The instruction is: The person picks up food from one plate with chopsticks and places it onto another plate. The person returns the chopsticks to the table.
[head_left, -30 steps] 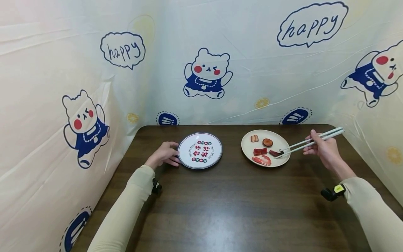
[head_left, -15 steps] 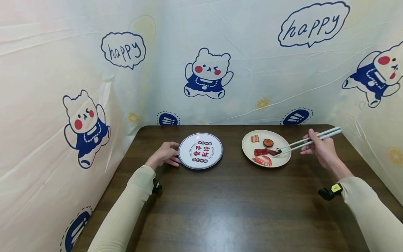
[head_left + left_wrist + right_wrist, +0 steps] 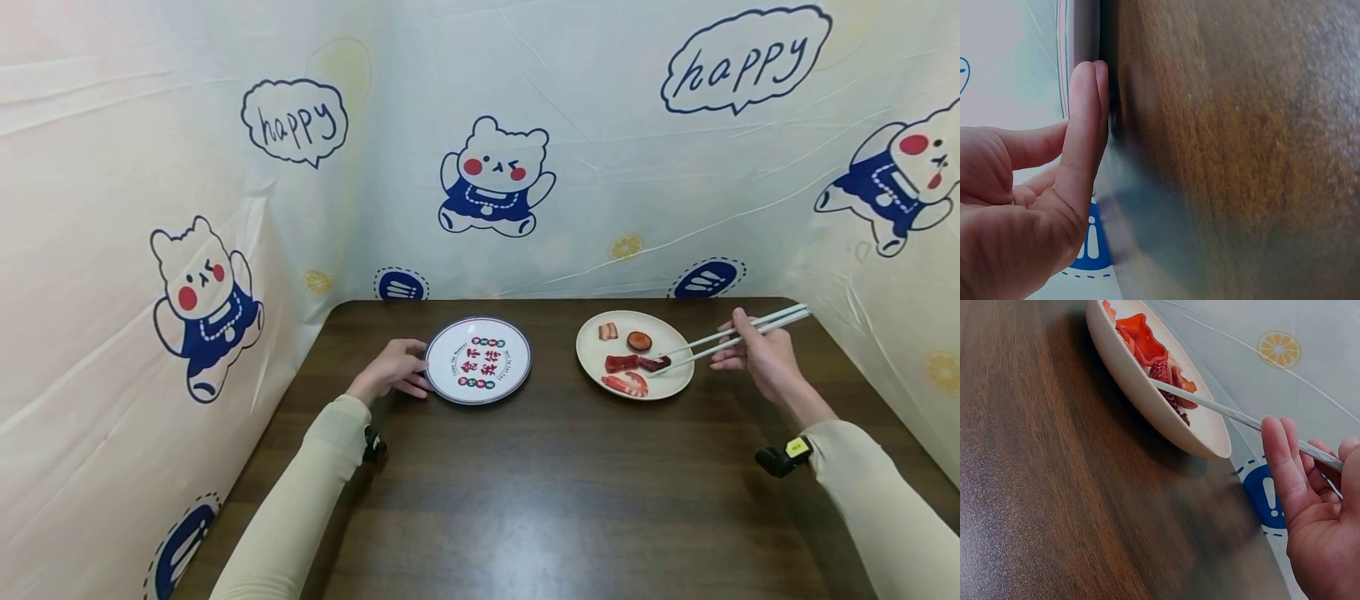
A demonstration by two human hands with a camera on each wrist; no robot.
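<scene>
In the head view, my left hand (image 3: 392,369) holds the left rim of a white plate (image 3: 442,379) with red lettering. In the left wrist view, its fingers and thumb lie at the rim. My right hand (image 3: 767,358) grips a pair of pale chopsticks (image 3: 772,322). Their tips stand at a dark red-brown food piece (image 3: 655,364) on the cream plate (image 3: 675,383). That piece lies against a red meat strip (image 3: 621,363). A bacon-like slice (image 3: 607,331), a round brown slice (image 3: 639,340) and shrimp (image 3: 626,384) share this plate.
Both plates stand near the far edge of a dark wooden table (image 3: 480,483), with a gap between them. A pale curtain (image 3: 585,192) printed with bears hangs behind and along the sides.
The dark piece has moved left with the chopstick tips and now meets the red strip. My right hand has shifted slightly left. My left hand and the white plate have stayed put.
</scene>
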